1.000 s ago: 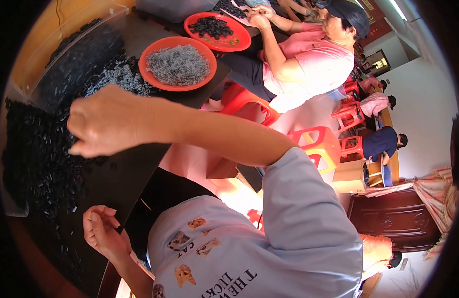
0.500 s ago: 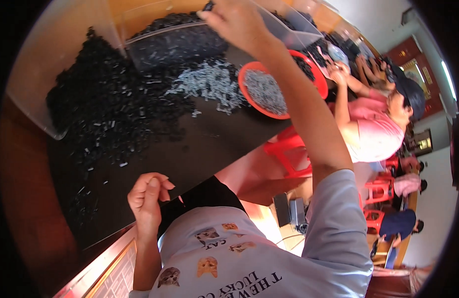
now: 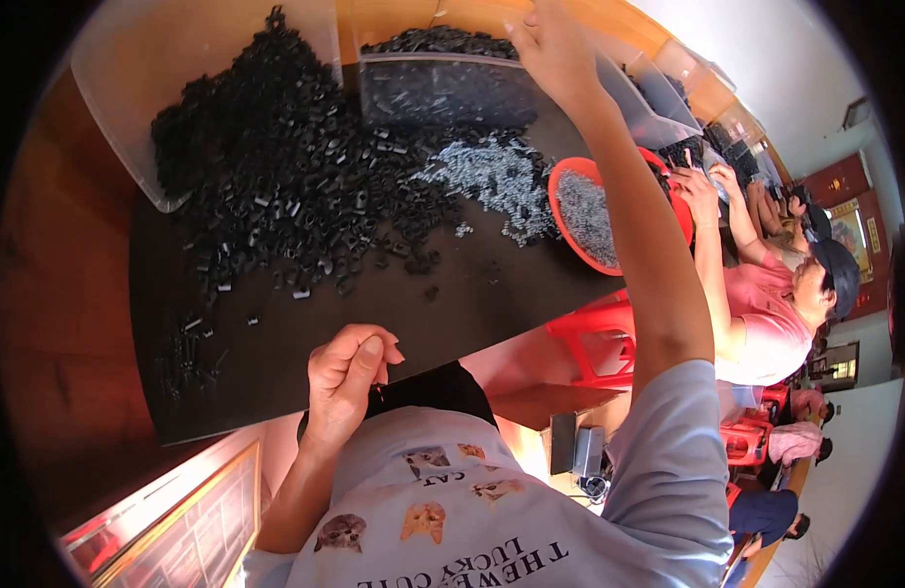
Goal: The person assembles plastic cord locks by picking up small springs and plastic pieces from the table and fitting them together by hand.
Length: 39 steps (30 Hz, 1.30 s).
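My left hand [image 3: 346, 377] is closed in front of my belly, near the table's front edge. Its fingers curl against the thumb, and anything inside them is hidden. Stretched far forward, my right hand [image 3: 558, 54] hangs over the back of the table beside a clear bin [image 3: 447, 93] of small black parts. Thumb and fingers there stand apart with nothing visible between them; the top edge cuts off some fingertips. Loose black plastic parts [image 3: 276, 167] lie heaped at the left, and small silvery metal pieces [image 3: 496, 181] are spread right of them.
A red bowl [image 3: 582, 216] of silvery pieces sits at the table's right edge, a second red bowl [image 3: 680, 220] behind my forearm. A few pins or screws [image 3: 190, 358] lie front left. Red stools [image 3: 599, 338] and a co-worker in pink [image 3: 766, 304] are at right.
The view has shifted, so the table sits lower and further right. The dark piece seen at my right fingertips no longer shows, and those fingers have parted. My left hand stays closed.
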Each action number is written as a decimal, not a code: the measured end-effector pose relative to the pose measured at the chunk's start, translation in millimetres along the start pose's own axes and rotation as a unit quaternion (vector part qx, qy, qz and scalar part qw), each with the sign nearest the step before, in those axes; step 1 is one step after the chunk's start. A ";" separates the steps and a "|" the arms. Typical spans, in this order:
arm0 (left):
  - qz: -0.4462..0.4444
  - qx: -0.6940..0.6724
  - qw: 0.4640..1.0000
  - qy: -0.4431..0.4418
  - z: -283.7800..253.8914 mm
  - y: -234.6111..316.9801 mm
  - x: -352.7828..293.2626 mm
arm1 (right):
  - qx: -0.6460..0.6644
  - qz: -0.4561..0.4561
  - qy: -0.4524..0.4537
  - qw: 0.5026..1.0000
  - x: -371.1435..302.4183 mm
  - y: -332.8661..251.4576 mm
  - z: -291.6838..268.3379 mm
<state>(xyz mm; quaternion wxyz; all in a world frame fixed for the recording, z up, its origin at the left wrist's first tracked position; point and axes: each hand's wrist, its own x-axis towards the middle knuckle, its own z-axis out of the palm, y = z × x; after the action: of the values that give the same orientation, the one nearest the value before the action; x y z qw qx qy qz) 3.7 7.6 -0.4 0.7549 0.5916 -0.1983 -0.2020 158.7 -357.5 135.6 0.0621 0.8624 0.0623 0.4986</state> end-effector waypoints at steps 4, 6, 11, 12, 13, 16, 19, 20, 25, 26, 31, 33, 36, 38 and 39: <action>0.015 0.042 0.999 -0.014 -1.3 1.7 2.0 | 0.285 0.045 -0.170 0.942 -39.9 -57.6 -21.4; 0.013 0.040 0.999 -0.009 -1.1 1.9 2.9 | 0.367 0.028 -0.312 0.876 -63.3 -91.8 -36.3; 0.034 0.067 0.997 -0.013 -1.5 -2.4 3.2 | 0.354 -0.009 -0.415 0.838 -102.4 -146.1 -44.6; 0.041 0.065 0.997 -0.017 -1.3 -2.4 3.3 | 0.356 -0.009 -0.417 0.836 -104.8 -149.1 -45.1; 0.038 0.065 0.997 -0.015 -1.5 -2.1 2.8 | 0.315 -0.021 -0.428 0.847 -106.5 -151.6 -45.4; 0.043 0.076 0.996 -0.025 -2.1 -2.5 1.7 | 0.245 -0.052 -0.440 0.863 -109.3 -152.6 -42.9; 0.063 0.088 0.994 -0.025 -3.0 -4.9 0.4 | 0.220 -0.042 -0.413 0.883 -105.7 -159.3 -47.9; 0.067 0.091 0.993 -0.021 -3.1 -5.1 0.1 | 0.226 -0.055 -0.433 0.871 -103.1 -165.1 -51.2; 0.044 0.089 0.995 -0.015 -2.8 -0.9 -0.7 | 0.192 -0.078 -0.474 0.856 -99.5 -178.8 -51.1; 0.043 0.088 0.995 -0.014 -2.9 -0.8 -0.8 | 0.194 -0.079 -0.473 0.856 -100.0 -178.8 -50.0; 0.040 0.081 0.996 -0.009 -1.5 -0.2 -0.5 | 0.269 -0.052 -0.388 0.880 -112.1 -176.0 -54.0; 0.039 0.070 0.997 -0.006 -1.5 -1.0 -0.1 | 0.318 -0.032 -0.355 0.878 -113.4 -178.4 -62.2; -0.006 0.025 1.000 -0.003 -1.7 0.0 0.5 | 0.455 0.038 -0.275 0.846 -124.9 -183.7 -74.6; -0.023 -0.018 1.000 0.003 -3.8 0.9 2.0 | 0.527 0.098 -0.280 0.797 -122.0 -196.0 -91.4; -0.037 -0.062 0.997 0.007 -3.8 2.1 2.7 | 0.565 0.110 -0.264 0.774 -126.0 -201.4 -95.3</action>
<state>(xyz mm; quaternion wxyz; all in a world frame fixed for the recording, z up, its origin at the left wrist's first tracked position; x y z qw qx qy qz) 8.2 9.6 1.0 0.7834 0.5523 -0.1584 -0.2370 4.5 -176.3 41.4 -0.4776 0.8409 0.2189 0.1295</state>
